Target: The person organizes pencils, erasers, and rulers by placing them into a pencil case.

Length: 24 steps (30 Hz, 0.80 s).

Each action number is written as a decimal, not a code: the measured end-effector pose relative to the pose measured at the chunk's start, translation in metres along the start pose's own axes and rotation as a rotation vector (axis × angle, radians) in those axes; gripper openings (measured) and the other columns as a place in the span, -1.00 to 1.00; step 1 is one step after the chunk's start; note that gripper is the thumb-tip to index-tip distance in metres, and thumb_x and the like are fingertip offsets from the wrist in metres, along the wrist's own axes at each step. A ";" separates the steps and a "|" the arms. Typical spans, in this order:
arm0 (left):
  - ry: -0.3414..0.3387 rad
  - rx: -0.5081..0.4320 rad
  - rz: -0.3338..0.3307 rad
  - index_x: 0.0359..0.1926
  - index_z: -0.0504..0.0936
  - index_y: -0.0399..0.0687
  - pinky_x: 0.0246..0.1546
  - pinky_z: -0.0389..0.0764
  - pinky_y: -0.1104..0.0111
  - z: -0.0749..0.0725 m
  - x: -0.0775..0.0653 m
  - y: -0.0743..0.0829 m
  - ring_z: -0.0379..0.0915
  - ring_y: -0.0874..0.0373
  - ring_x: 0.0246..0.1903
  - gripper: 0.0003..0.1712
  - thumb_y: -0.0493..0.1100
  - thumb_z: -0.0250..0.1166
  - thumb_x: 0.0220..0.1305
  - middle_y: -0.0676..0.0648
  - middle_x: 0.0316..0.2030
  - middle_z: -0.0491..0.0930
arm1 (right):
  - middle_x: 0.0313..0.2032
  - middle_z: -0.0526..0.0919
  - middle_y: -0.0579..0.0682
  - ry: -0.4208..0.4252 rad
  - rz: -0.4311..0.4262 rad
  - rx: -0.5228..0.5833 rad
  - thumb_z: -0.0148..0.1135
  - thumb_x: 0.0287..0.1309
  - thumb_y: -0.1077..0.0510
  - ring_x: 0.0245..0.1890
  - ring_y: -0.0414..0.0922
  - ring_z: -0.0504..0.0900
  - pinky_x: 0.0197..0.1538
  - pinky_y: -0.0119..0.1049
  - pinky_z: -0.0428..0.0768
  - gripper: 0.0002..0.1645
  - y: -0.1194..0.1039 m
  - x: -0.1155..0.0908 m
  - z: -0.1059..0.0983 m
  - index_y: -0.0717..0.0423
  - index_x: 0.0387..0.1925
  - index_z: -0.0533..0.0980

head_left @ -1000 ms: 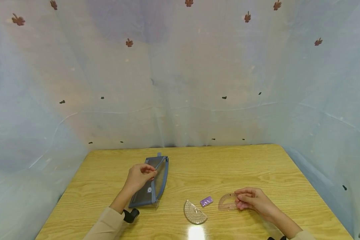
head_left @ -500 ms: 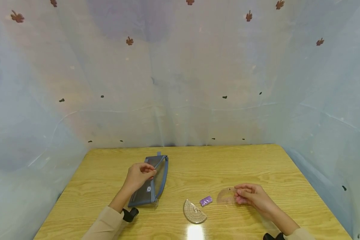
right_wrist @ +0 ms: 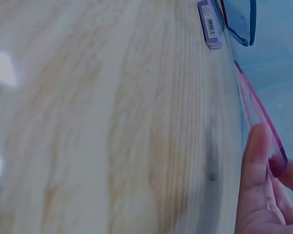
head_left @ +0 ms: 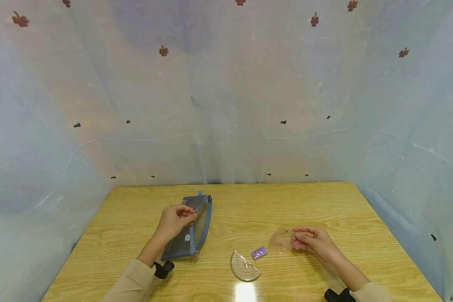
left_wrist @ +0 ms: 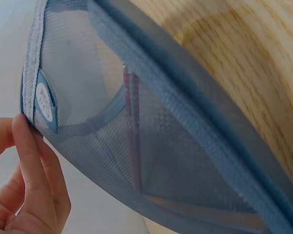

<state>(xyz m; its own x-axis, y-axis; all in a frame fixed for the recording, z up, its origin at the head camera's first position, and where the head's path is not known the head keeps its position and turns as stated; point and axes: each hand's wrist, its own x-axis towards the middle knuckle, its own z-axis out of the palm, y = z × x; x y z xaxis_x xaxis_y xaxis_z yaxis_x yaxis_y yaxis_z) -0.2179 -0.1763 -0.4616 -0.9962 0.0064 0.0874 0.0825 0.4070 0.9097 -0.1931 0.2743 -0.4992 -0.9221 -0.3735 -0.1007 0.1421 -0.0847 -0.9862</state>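
My left hand pinches the opening edge of a blue mesh pencil case that lies on the left of the table. Its mouth gapes, and in the left wrist view a thin reddish stick shows inside the mesh pouch. Between the thumb and fingers of my right hand is a pink see-through protractor, its curved part pointing left. The right wrist view has this protractor edge-on, raised above the table.
A clear protractor lies on the wooden table near the front middle. Just right of it is a small purple wrapped block with a barcode label. A pale patterned curtain hangs behind and at the sides.
My right hand has lifted the pink protractor and carried it slightly left and away from the front edge. The left hand keeps its grip on the pencil case.
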 end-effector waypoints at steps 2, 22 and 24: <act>0.000 0.000 0.000 -0.32 0.72 -0.26 -0.34 0.75 0.14 0.000 0.000 0.000 0.66 0.07 -0.49 -0.96 -0.36 0.43 0.19 -0.06 -0.48 0.65 | -0.13 0.71 0.15 0.003 -0.006 0.009 0.05 0.45 0.35 -0.17 -0.11 0.73 -0.04 -0.24 0.70 -0.46 0.000 0.002 0.001 0.78 0.20 0.19; -0.002 -0.009 0.003 -0.32 0.72 -0.26 -0.35 0.75 0.17 0.000 0.001 0.000 0.66 0.06 -0.48 -0.96 -0.37 0.43 0.18 -0.07 -0.47 0.67 | -0.13 0.71 0.16 0.017 -0.020 0.038 0.05 0.43 0.37 -0.13 -0.10 0.73 0.00 -0.22 0.69 -0.44 -0.006 0.019 0.016 0.77 0.23 0.16; -0.004 -0.008 0.007 -0.32 0.72 -0.26 -0.36 0.75 0.20 0.000 0.001 -0.001 0.67 0.06 -0.47 -0.96 -0.37 0.43 0.18 -0.07 -0.46 0.67 | -0.13 0.71 0.17 0.018 -0.021 0.039 0.06 0.43 0.37 -0.12 -0.10 0.73 0.00 -0.22 0.69 -0.45 -0.005 0.022 0.018 0.77 0.22 0.17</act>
<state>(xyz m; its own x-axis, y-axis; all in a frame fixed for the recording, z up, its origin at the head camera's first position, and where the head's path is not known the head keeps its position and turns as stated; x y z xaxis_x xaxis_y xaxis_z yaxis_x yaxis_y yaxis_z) -0.2191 -0.1764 -0.4620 -0.9957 0.0129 0.0917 0.0892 0.3993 0.9125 -0.2075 0.2502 -0.4938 -0.9313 -0.3546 -0.0827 0.1361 -0.1285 -0.9823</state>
